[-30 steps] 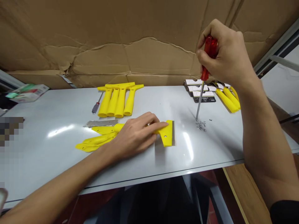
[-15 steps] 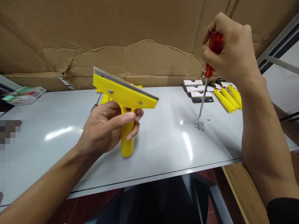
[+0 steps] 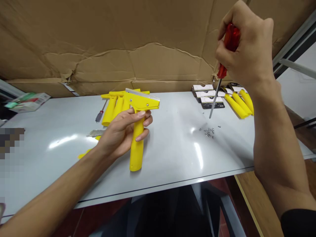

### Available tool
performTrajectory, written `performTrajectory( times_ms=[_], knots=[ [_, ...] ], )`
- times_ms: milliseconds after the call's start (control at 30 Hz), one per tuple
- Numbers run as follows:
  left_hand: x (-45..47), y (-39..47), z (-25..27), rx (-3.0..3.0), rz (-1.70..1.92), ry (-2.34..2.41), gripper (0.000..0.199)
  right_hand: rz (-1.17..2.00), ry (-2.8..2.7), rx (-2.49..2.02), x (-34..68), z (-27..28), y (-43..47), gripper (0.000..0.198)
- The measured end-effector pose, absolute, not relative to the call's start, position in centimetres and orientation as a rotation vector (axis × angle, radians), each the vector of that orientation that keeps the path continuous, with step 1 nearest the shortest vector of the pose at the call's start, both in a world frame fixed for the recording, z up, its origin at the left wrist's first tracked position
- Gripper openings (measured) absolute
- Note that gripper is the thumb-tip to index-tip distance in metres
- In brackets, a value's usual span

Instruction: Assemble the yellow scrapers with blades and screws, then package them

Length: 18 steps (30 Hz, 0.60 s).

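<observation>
My left hand (image 3: pixel 123 131) is closed round the handle of a yellow scraper (image 3: pixel 137 144), held above the table with its wide head up. A metal blade edge runs along the top of that head, and two screws show on its face. In my right hand (image 3: pixel 249 49) is a screwdriver with a red handle (image 3: pixel 231 39), its shaft pointing down. The tip hangs a little above and behind a small pile of screws (image 3: pixel 209 132), apart from them. Several yellow scraper handles (image 3: pixel 112 108) lie partly behind the held scraper.
Black-and-white packs (image 3: pixel 207 95) lie at the back, beside more yellow handles (image 3: pixel 238 103) at the right. A second screwdriver (image 3: pixel 99 116) rests left of the yellow pieces. A box (image 3: pixel 31 102) stands at the far left. Cardboard (image 3: pixel 158 33) lines the back of the white table (image 3: pixel 170 158).
The scraper's head has tilted back and swung away, with my left hand slightly lower. My right hand has raised the screwdriver, its tip now off the screw pile, and some screws lie scattered.
</observation>
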<state>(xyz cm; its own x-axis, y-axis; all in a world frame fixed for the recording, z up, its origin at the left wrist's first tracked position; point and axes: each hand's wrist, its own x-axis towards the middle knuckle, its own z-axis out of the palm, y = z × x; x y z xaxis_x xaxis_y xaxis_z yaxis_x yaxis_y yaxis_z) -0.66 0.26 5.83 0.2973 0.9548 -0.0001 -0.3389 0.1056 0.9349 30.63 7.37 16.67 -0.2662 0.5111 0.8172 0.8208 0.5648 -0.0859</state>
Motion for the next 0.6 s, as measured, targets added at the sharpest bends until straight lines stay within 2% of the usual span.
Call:
performTrajectory(
  times_ms=[600],
  knots=[
    [0.2, -0.2, 5.3, 0.941, 1.033, 0.820, 0.030, -0.439, -1.800, -1.073, 32.5, 14.2, 10.9, 0.023]
  ],
)
